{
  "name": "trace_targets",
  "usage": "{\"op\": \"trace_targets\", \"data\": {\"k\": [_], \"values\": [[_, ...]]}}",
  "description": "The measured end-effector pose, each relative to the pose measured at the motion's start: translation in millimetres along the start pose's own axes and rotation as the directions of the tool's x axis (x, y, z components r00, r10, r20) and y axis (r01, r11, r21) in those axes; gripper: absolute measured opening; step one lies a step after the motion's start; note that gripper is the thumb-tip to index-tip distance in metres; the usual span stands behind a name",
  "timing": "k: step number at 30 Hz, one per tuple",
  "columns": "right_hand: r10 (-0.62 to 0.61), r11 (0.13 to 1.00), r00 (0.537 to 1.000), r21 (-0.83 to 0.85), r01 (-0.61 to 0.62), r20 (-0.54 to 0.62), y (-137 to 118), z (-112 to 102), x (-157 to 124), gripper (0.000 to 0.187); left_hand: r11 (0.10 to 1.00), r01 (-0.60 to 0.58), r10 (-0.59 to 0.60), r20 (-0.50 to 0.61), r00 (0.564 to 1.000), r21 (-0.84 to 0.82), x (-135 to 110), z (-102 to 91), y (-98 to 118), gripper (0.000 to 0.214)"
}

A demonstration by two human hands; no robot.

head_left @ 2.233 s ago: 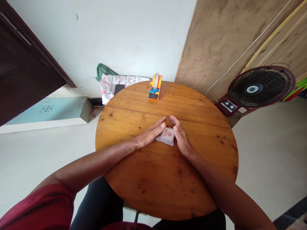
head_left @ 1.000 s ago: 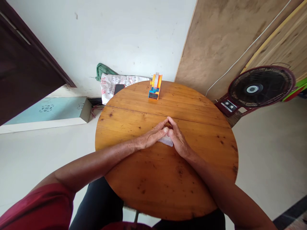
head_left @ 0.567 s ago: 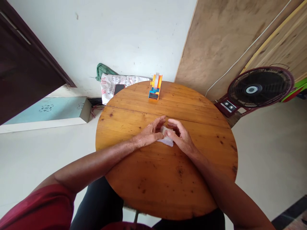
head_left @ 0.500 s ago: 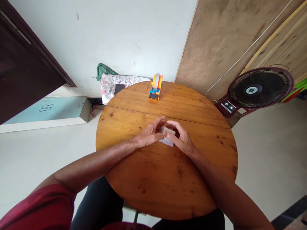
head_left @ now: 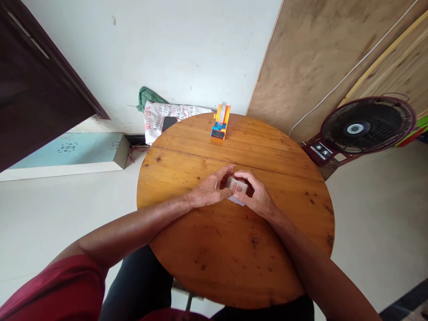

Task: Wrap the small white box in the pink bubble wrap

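Between my two hands is a small clear plastic box [head_left: 238, 186], its pale top marked with red print. It is low over the middle of the table, or resting on it; I cannot tell which. My left hand [head_left: 216, 185] grips its left side, thumb at the near edge and fingers curving round the far side. From the right, my right hand [head_left: 257, 192] holds it, the thumb over the near edge and the fingers arched across the far corner. The fingers cover parts of the box's sides.
The round wooden table [head_left: 234, 249] carries an orange and blue tape dispenser [head_left: 220, 122] at its far edge. A printed white sack [head_left: 155, 120] and a green bag [head_left: 149, 96] lie behind it by the wall. To the right stands a dark red fan [head_left: 366, 125].
The fingers have shifted slightly around the box, and more of its red-printed top shows. My view has moved a little, so everything sits slightly further right.
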State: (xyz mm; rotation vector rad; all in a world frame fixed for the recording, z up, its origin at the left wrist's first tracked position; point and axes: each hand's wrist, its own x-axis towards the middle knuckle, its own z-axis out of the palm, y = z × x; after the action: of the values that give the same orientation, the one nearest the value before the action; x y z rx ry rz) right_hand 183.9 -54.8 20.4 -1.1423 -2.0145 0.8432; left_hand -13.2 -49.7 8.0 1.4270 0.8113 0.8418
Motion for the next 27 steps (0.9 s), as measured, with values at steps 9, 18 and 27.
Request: {"op": "trace_targets", "data": {"k": [9,18,27], "values": [[-0.032,0.999,0.999,0.007,0.032,-0.021,0.8,0.9,0.3,0.030,0.998,0.008,-0.007,0.021,1.000,-0.060,2.0,-0.2,1.5,0.079],[-0.027,0.995,0.994,0.095,0.037,-0.104,9.2,3.2,-0.1,0.016,0.998,0.020,-0.018,0.019,1.000,-0.062,1.6,0.4,-1.5,0.080],[0.004,0.994,0.989,0.110,0.012,-0.149,0.6,2.1,0.8,0.016,0.999,-0.031,0.031,0.016,0.999,0.031,-0.3,1.2,-1.6,0.075]]}}
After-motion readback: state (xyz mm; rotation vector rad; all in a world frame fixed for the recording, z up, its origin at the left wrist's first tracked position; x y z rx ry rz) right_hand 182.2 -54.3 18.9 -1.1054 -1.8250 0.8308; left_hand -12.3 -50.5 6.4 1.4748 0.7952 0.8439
